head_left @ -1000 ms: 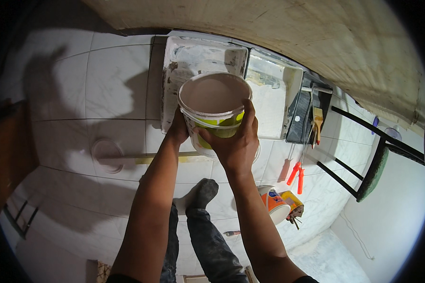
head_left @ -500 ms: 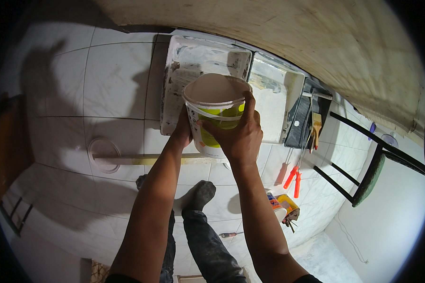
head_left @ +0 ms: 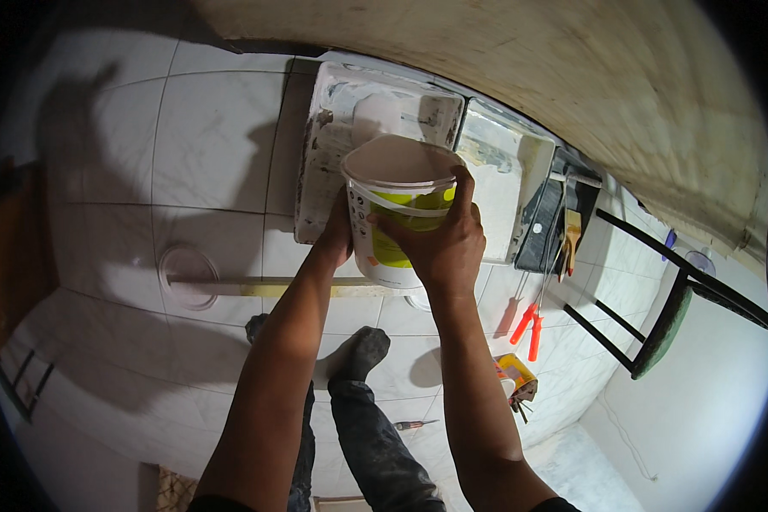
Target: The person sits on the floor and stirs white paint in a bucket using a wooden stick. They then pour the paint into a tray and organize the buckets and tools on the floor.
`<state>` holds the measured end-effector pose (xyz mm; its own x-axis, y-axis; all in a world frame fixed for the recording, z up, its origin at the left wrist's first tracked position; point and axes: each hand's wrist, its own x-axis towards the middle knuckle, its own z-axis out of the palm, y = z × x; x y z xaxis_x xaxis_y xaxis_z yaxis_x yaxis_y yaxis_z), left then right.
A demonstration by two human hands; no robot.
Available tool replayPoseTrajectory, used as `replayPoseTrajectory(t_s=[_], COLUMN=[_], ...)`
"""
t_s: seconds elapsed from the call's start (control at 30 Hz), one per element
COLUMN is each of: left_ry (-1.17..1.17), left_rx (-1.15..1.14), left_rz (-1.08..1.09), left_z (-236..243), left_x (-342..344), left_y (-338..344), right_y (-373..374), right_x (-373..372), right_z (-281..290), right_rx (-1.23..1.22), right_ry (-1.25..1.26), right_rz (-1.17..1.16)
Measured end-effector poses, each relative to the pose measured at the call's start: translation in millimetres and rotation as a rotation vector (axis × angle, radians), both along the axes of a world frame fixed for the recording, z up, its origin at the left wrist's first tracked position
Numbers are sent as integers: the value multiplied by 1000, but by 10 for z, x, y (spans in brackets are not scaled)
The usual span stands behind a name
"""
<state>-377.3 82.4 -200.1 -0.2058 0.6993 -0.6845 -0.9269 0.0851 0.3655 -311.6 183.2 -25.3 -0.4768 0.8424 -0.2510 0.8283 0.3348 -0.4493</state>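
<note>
Both my hands hold a white and green paint bucket (head_left: 386,247) above the near part of a paint-stained white tray (head_left: 309,175). The bucket tips away from me, and pale paint coats its inside. A pale pool of paint (head_left: 377,113) lies in the tray just beyond the rim. My left hand (head_left: 337,232) presses against the bucket's left side, its fingers mostly hidden behind it. Around the right side wraps my right hand (head_left: 442,237), thumb across the front and index finger up at the rim.
Right of the tray stand a second white tray (head_left: 535,171) and a black tray (head_left: 531,229) with a paintbrush (head_left: 573,229). Red-handled tools (head_left: 525,328) lean there. A wooden stick (head_left: 247,288) crosses a round lid (head_left: 188,294). A screwdriver (head_left: 412,424) and a stool (head_left: 664,331) are nearby.
Paint has appeared as a pool in the tray beyond the bucket's rim. The bucket and both hands sit slightly farther right in the picture, still gripping.
</note>
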Motion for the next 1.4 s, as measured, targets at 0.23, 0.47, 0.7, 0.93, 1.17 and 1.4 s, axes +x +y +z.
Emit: replayPoseTrajectory(t_s=[0.23, 0.47, 0.7, 0.93, 1.17, 1.4], left_ry=[64, 31, -13, -27, -14, -17], left_rx=[10, -6, -7, -100, -14, -38], left_rz=[-44, -45, -36, -26, 9, 44], left_z=[43, 78, 121, 169, 205, 143], left_x=[-10, 48, 117, 90, -84, -211], left_y=[55, 210, 330, 302, 114, -26], right_y=[46, 174, 300, 307, 211, 110], right_x=[17, 70, 99, -11, -180, -347], right_z=[-6, 14, 18, 80, 64, 83], right_rx=[42, 89, 97, 101, 72, 51], right_ry=[2, 21, 10, 11, 16, -29], right_rz=[24, 34, 51, 85, 118, 126])
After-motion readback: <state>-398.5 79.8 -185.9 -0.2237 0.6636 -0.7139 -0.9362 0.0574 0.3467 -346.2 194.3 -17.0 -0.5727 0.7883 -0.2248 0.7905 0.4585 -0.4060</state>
